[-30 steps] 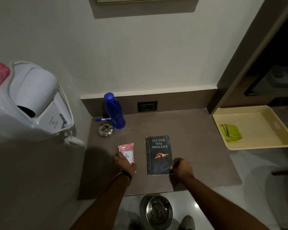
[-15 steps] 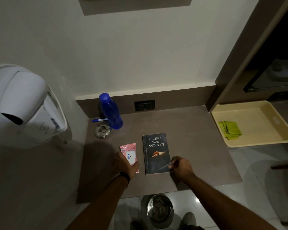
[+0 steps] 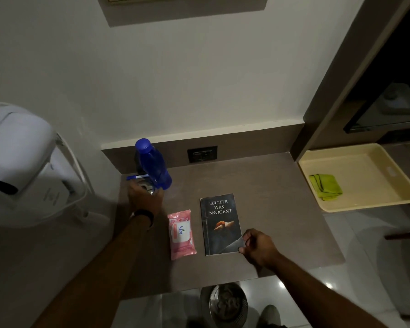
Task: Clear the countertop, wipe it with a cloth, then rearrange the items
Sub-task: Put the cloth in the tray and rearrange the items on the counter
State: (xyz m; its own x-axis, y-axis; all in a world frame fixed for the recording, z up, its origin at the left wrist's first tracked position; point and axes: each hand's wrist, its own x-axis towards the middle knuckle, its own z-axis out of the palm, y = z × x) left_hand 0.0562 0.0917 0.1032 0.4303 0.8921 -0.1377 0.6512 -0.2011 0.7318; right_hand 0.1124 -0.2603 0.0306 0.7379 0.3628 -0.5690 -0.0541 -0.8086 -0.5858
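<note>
Hotel-room vanity or dressing nook, by the evidence. Wall-mounted white hair dryer (image 3: pixel 31 166) in its cradle at 9 o'clock; brown countertop (image 3: pixel 258 185) with a recessed socket (image 3: pixel 202 154) in the backsplash at 12 o'clock; dark wardrobe-style cabinetry (image 3: pixel 386 95) at 2 o'clock; steel pedal bin (image 3: pixel 227 304) on glossy tiles at 6 o'clock.

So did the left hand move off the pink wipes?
Yes. The left hand left the wipes pack and reached back toward the blue bottle.
</note>
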